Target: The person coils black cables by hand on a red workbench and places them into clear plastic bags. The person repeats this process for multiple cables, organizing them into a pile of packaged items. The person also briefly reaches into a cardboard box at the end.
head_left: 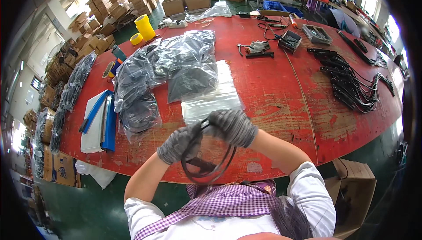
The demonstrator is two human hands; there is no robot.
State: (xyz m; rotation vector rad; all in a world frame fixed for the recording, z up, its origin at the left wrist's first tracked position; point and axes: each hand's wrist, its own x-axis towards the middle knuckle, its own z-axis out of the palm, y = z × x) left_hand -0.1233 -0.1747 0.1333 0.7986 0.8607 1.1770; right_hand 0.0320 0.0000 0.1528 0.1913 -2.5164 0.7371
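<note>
Both of my hands wear grey knitted gloves and meet over the near edge of the red table (272, 103). A coiled black cable (204, 165) hangs in a loop between them, with a thicker dark piece at its lower part. My left hand (178, 144) is closed around the left side of the coil. At its top, my right hand (233, 128) grips the cable with bent fingers. Just beyond my hands lies a stack of clear plastic bags (211, 106). Clear bags with black cables inside (189, 55) are heaped on the far left of that stack.
A blue-and-white flat device (97, 125) lies at left, with yellow tape rolls (145, 27) farther back. Black cables with bar-shaped ends (340, 81) are piled at right. Small-parts trays (317, 34) and a hammer (240, 49) lie at the back. A cardboard box (356, 191) stands below right.
</note>
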